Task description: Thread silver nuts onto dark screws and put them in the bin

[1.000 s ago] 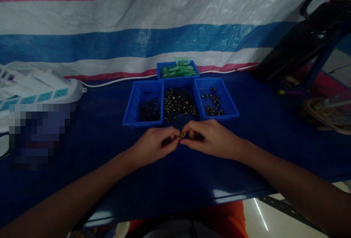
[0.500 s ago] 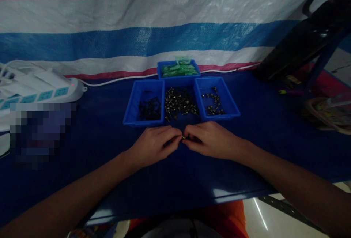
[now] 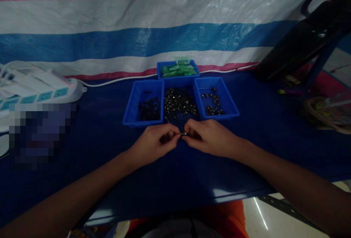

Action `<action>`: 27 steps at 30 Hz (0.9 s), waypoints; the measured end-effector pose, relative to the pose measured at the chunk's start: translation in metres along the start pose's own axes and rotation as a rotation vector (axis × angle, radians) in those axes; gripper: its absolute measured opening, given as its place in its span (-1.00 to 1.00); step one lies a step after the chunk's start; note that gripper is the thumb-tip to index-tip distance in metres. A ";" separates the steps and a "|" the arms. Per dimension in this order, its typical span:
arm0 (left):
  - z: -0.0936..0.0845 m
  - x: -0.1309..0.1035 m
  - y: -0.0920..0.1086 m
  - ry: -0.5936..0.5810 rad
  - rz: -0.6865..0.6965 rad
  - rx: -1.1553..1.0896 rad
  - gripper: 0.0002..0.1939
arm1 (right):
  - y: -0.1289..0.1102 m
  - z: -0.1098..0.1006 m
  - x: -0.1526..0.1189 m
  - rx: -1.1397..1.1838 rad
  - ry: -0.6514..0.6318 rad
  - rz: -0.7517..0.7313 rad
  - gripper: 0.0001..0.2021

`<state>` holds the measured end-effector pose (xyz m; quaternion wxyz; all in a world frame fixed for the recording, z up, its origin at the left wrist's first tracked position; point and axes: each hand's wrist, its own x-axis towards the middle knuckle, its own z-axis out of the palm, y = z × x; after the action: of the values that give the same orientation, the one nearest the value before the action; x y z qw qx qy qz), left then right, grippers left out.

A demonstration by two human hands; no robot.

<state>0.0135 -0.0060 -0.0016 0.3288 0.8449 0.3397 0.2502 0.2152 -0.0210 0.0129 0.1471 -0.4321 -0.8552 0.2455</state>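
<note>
My left hand and my right hand meet fingertip to fingertip just in front of the bins. Between them is a small thin metal part, pinched at its left end by my left hand and at its right end by my right hand. Behind them lies a pile of small metal fittings. A blue bin on the left holds dark small pieces. The blue bin on the right holds several metal fittings.
A rear blue bin holds green packets. At the left are a white power strip and a blurred-out patch. A black bottle leans at the right, near a purple and green tool and a basket.
My fingertips have shifted slightly, and more of the thin metal part now shows between them. The bins and the pile look the same.
</note>
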 end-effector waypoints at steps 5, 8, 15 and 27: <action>-0.001 0.003 0.001 -0.032 -0.051 -0.090 -0.93 | -0.002 -0.004 0.000 0.193 0.022 -0.011 -0.91; -0.001 0.002 0.001 -0.047 -0.002 -0.076 -0.94 | -0.005 -0.005 0.000 0.254 0.019 -0.044 -0.91; -0.001 0.001 0.000 -0.038 0.057 -0.044 -0.93 | -0.006 -0.005 -0.001 0.268 0.056 -0.073 -0.89; 0.001 -0.002 -0.003 -0.040 0.154 0.366 -0.86 | -0.005 -0.004 -0.003 -0.113 0.272 -0.282 -0.90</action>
<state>0.0114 -0.0063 -0.0047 0.1563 0.9188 0.3075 0.1920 0.2155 -0.0253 0.0186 0.2697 -0.3447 -0.8919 0.1135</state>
